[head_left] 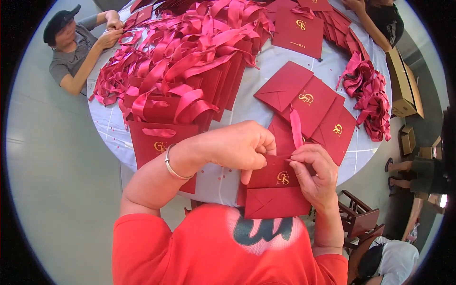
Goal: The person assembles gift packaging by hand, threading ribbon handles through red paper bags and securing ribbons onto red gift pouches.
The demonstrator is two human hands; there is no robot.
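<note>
A flat dark red paper bag (pixel 275 190) with a gold emblem is held in front of my red shirt. My left hand (pixel 242 145), with a silver bracelet on the wrist, pinches the bag's top edge. My right hand (pixel 313 173) grips the same edge from the right, fingers pinched by a pink-red ribbon (pixel 296 128) that stands up from the bag.
The round table (pixel 247 102) has a light cloth and a big heap of ribboned red bags (pixel 190 61) at left. Flat bags (pixel 308 102) lie in the middle, loose ribbons (pixel 373 99) at right. Other people sit around; a cardboard box (pixel 403 85) and wooden chair (pixel 358 218) stand right.
</note>
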